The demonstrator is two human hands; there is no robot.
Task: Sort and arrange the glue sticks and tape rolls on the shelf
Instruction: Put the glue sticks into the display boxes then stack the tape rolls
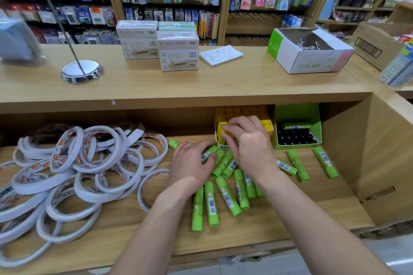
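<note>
Closest to me, two bare forearms (312,219) come up from the bottom edge, which cuts them off before the elbows. They reach into the lower shelf (290,212).

The left hand (192,163) lies over the loose green glue sticks (228,196) scattered across the middle of the shelf. Its bent fingers close on either side of one glue stick (209,152); the thumb is hidden beneath the palm.

The right hand (250,143) is further in, fingertips bunched together at the front corner of the yellow box (267,123) at the back. Whether they pinch anything I cannot tell, as the knuckles cover it.

Just right of that box stands a green box (297,114) with dark round tops packed inside and one green stick lying across them.

On the left is a tumbled heap of white tape rolls (73,169), overlapping, some leaning on edge, the outermost cut off by the picture's edge.

The counter top (201,85) above overhangs, so the back of the shelf sits in shadow.
</note>
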